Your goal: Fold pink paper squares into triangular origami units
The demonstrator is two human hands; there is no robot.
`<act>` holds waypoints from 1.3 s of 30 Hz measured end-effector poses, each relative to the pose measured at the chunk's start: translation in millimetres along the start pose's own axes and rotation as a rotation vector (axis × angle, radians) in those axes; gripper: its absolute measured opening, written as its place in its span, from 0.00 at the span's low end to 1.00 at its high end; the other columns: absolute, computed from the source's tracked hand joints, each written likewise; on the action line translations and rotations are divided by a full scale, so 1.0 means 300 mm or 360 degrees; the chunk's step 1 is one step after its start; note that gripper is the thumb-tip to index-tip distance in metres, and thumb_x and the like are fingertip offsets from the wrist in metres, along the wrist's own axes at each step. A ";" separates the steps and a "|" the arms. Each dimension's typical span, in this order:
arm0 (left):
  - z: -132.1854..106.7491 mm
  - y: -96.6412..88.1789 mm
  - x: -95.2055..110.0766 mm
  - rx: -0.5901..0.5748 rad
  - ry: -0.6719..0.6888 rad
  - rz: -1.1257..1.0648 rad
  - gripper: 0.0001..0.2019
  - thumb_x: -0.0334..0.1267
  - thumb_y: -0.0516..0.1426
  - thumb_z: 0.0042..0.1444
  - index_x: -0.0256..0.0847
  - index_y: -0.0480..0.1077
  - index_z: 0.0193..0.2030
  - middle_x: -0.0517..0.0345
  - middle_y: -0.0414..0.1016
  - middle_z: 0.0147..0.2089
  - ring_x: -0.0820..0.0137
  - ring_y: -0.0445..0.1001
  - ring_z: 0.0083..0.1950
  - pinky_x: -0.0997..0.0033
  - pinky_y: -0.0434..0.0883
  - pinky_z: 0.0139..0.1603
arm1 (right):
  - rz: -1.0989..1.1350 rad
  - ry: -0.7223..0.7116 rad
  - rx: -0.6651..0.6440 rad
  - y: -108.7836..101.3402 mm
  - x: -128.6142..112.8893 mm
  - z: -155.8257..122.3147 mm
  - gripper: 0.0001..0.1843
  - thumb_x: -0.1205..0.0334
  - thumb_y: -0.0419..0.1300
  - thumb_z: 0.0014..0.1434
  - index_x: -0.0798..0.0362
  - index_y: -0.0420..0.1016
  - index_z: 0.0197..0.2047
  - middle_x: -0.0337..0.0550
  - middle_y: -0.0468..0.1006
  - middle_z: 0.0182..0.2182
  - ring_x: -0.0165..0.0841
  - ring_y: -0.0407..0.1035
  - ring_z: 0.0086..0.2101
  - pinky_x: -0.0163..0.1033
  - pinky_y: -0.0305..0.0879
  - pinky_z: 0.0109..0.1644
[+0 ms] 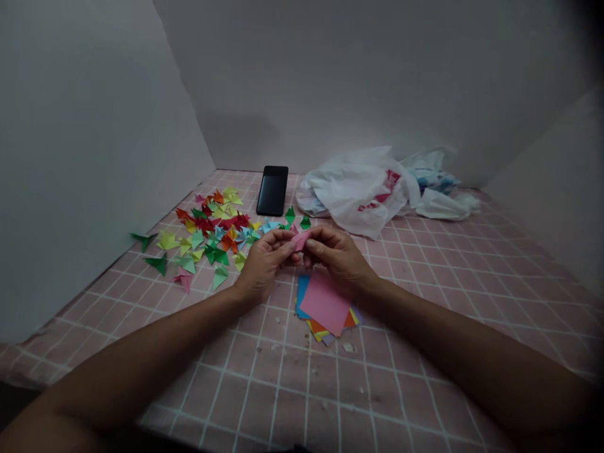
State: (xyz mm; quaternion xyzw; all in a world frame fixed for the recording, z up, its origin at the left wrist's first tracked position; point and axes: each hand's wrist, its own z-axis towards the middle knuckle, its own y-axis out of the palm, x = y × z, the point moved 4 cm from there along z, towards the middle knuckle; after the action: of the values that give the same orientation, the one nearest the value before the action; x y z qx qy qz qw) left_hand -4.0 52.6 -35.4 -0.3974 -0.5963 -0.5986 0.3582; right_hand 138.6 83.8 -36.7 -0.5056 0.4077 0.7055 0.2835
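Observation:
My left hand [265, 262] and my right hand [335, 255] meet above the table, pinching a small pink folded paper piece [301, 240] between their fingers. Just below my wrists lies a stack of square origami paper [324, 303], a pink sheet on top with blue, orange and yellow edges showing beneath. To the left of my left hand spreads a heap of several folded triangular paper pieces [212, 229] in green, red, yellow, orange and blue.
A black smartphone [272, 190] lies face up at the back. White plastic bags [353, 192] are crumpled at the back right. Pink grid-patterned oilcloth [283, 390] covers the table, with small paper scraps near the front. Grey-white walls [94, 138] bound the left and back.

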 end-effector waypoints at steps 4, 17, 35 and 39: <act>-0.001 0.010 -0.003 -0.0034 -0.0100 -0.0131 0.20 0.38 0.73 0.43 0.38 0.71 0.40 0.65 0.75 0.30 0.79 0.73 0.27 0.77 0.75 0.33 | -0.0008 0.0000 -0.0012 0.004 -0.004 -0.003 0.12 0.54 0.70 0.57 0.54 0.77 0.37 0.36 0.77 0.29 0.25 0.70 0.25 0.32 0.68 0.30; -0.003 0.010 -0.011 -0.0069 -0.0169 -0.0141 0.18 0.37 0.72 0.45 0.39 0.70 0.39 0.65 0.73 0.28 0.77 0.72 0.27 0.74 0.76 0.33 | -0.0090 0.0001 -0.0047 0.010 -0.002 -0.010 0.10 0.57 0.69 0.57 0.53 0.75 0.38 0.36 0.78 0.30 0.26 0.71 0.26 0.34 0.70 0.31; -0.063 0.022 0.091 -0.0078 0.1143 0.0949 0.05 0.34 0.63 0.61 0.43 0.71 0.38 0.56 0.71 0.41 0.69 0.73 0.44 0.69 0.72 0.45 | -0.0607 -0.0658 0.0111 0.047 -0.073 -0.058 0.11 0.53 0.65 0.64 0.50 0.72 0.36 0.36 0.72 0.29 0.28 0.72 0.26 0.37 0.69 0.29; -0.063 0.020 0.090 -0.0075 0.1171 0.0982 0.05 0.34 0.63 0.61 0.43 0.70 0.40 0.56 0.70 0.42 0.70 0.73 0.44 0.68 0.73 0.45 | -0.0665 -0.0678 0.0101 0.044 -0.069 -0.061 0.09 0.54 0.63 0.65 0.49 0.71 0.37 0.36 0.72 0.29 0.29 0.72 0.26 0.38 0.69 0.30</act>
State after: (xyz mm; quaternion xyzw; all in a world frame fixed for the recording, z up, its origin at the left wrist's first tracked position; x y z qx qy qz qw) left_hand -11.1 34.7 -8.1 -0.3256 -0.2703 -0.5786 0.6972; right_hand 143.5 61.5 -16.3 -0.4100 0.2478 0.7090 0.5175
